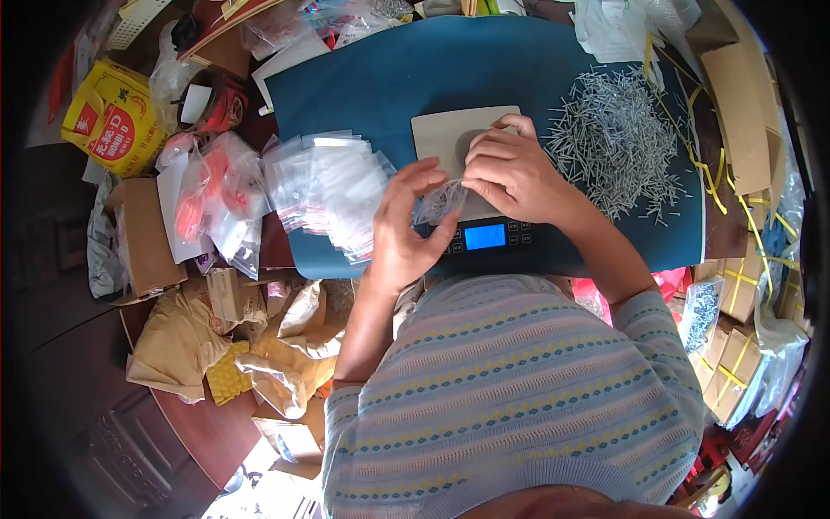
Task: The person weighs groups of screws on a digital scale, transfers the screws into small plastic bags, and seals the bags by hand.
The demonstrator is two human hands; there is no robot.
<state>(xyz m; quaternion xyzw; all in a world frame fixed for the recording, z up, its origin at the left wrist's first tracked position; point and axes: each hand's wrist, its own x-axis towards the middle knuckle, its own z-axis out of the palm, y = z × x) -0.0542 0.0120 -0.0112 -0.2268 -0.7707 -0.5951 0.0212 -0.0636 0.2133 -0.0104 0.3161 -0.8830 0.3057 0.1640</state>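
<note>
A small clear zip bag (438,204) with some metal pieces in it is held between my two hands, above the near left edge of a digital scale (437,131). My left hand (404,227) curves around the bag, fingers on the far side and thumb on the near side. With bent fingertips, my right hand (512,177) pinches the bag's upper right edge. The scale's blue display (484,236) is lit, its digits too blurred to read surely. A large pile of nails (618,143) lies right of the scale. Overlapping flat zip bags (333,186) lie to the left.
The dark green mat (380,82) covers the table. Red items in plastic bags (216,186), a yellow box (115,118) and an open carton (143,233) crowd the left. Cardboard (735,117) and yellow straps (713,177) stand at the right edge. Brown paper packing (177,346) lies lower left.
</note>
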